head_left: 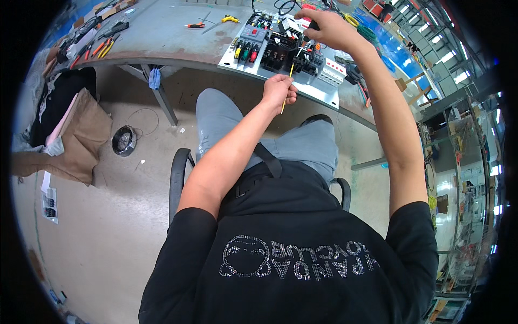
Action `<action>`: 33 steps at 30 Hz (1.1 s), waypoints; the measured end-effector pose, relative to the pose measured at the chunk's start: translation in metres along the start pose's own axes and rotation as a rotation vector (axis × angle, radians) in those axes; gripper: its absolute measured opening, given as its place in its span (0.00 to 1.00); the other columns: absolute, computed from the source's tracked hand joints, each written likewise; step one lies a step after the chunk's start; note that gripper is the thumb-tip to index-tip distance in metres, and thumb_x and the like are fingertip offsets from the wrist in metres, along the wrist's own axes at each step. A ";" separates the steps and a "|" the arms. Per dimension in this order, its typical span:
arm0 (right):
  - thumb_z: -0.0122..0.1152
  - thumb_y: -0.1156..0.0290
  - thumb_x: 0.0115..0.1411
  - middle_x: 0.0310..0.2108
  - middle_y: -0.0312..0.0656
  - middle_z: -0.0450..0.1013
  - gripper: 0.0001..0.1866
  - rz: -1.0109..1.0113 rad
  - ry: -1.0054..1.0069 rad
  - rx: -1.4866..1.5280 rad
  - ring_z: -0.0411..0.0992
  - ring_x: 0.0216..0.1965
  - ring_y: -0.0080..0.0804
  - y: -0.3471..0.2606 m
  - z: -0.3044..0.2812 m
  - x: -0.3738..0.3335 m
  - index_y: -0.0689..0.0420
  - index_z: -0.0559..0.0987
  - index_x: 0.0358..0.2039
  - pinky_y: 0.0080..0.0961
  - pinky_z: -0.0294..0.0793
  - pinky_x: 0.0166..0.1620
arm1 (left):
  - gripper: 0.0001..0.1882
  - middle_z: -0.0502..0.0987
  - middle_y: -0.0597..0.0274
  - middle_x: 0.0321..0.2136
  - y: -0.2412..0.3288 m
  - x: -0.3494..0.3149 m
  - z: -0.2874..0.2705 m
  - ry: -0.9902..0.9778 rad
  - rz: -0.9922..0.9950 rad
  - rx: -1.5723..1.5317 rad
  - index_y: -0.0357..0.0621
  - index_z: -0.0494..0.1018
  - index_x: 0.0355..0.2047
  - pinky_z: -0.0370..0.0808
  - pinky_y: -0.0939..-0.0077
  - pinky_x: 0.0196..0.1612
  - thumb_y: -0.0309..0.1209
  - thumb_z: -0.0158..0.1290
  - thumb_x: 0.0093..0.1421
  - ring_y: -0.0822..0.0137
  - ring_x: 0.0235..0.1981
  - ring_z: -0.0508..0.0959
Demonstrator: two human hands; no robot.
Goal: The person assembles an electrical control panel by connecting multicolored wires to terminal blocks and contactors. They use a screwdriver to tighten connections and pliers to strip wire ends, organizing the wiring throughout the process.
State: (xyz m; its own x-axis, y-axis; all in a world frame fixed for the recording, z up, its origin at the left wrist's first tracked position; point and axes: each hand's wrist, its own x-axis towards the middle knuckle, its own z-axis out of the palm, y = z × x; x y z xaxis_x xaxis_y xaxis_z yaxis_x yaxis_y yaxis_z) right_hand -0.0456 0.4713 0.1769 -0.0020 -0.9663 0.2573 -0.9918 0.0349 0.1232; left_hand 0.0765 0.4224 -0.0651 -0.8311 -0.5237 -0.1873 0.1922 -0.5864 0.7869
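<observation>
A metal mounting plate (227, 60) on the bench carries several electrical parts. My left hand (278, 90) is closed in a pinch around a thin yellow wire (292, 70) just off the plate's near edge. The wire's far end runs up among the black components. Above the plate my right hand (335, 29) grips a dark-handled screwdriver (311, 29), its shaft pointing down at the parts; the tip's exact contact cannot be made out. Near my left hand are a black terminal block (275, 55), yellow, green and red buttons (245, 53) and a white block (333, 70).
The grey workbench (156, 38) spans ahead, with orange-handled pliers (105, 48), a yellow-handled tool (230, 19) and a small red-handled tool (195, 25) on it. Green wire coils (367, 33) lie at right. A black coil (124, 140) rests on the floor.
</observation>
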 end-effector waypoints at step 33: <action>0.68 0.55 0.65 0.40 0.53 0.84 0.21 0.178 0.038 -0.040 0.83 0.43 0.52 -0.015 0.007 0.000 0.50 0.80 0.55 0.44 0.80 0.49 | 0.06 0.80 0.59 0.28 -0.004 0.004 -0.001 0.013 0.016 -0.019 0.40 0.74 0.45 0.79 0.76 0.21 0.30 0.53 0.76 0.73 0.20 0.78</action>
State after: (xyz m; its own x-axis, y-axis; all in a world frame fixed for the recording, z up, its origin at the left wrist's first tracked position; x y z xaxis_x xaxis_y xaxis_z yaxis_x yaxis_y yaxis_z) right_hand -0.0315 0.4689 0.1684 -0.1716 -0.9338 0.3140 -0.9703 0.2153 0.1101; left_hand 0.0729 0.4213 -0.0698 -0.8210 -0.5411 -0.1824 0.2158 -0.5897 0.7783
